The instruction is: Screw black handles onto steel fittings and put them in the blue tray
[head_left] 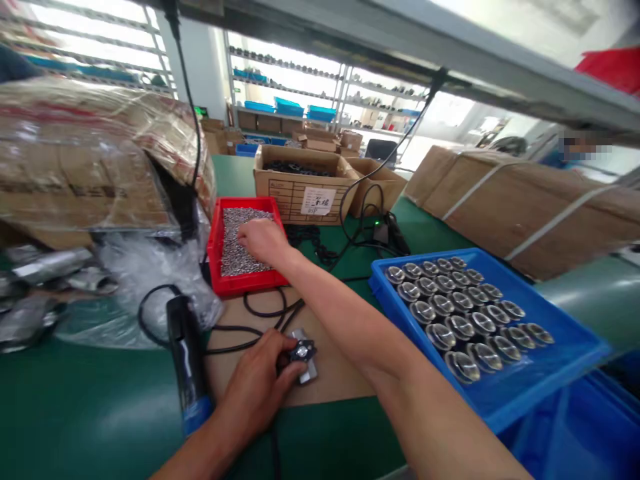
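Observation:
My left hand (257,373) grips a small black part (306,349) with a shiny round metal centre between thumb and fingers. The part rests on a silver metal block (309,372) on a brown board (345,380). Stretched forward, my right hand (264,240) is over a red bin (216,267) filled with tiny metal pieces (239,257), which look like screws. Its fingers are pinched together at the pieces; what they hold, if anything, is too small to make out.
A black-and-blue corded tool (187,360) lies left of my left hand. Right stands a blue tray (555,380) of round metal parts. A cardboard box (285,193) of black parts is behind the bin. Cables cross the board. A wrapped carton (75,173) stands left; a person is far right.

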The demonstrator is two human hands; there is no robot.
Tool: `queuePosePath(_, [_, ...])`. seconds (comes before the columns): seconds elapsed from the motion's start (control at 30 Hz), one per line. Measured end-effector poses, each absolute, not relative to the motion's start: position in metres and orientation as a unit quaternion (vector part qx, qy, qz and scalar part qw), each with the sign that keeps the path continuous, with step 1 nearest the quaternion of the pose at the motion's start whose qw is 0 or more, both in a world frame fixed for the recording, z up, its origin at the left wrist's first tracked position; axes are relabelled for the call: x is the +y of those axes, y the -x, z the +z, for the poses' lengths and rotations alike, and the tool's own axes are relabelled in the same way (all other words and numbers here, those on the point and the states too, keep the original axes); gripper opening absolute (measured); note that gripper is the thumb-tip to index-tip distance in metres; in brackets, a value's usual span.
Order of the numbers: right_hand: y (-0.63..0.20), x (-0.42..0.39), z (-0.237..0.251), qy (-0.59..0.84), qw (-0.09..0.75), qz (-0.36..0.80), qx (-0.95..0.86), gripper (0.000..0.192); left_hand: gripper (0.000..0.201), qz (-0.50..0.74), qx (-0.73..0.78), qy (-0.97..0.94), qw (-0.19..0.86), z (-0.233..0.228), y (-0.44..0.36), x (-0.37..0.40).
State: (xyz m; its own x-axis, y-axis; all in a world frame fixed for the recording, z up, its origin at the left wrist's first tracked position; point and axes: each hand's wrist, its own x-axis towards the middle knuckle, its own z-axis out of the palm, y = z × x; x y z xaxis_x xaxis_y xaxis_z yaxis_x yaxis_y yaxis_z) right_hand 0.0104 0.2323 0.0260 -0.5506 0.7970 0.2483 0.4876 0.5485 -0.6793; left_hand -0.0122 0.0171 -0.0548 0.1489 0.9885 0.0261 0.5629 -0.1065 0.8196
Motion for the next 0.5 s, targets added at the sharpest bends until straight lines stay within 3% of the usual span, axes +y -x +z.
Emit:
queuePosePath(0.2, [-0.047, 0.196, 0.035, 0.351, 0.324, 0.255, -0.841, 0.006, 0.016, 0.317, 0.584, -0.664, 0.343, -0.043, 0.012, 0.014])
queuePosePath(0.4, [-0.128, 0.129, 0.016, 0.426, 0.268, 0.498, -0.706, 0.016, 0.018, 0.317, 0.580, -0.669, 0.341, -0.044, 0.013, 0.012])
queuePosePath(0.5, [-0.154, 0.106, 0.007, 0.431, 0.241, 0.527, -0.692, 0.015, 0.018, 0.320, 0.575, -0.673, 0.338, -0.045, 0.014, 0.013])
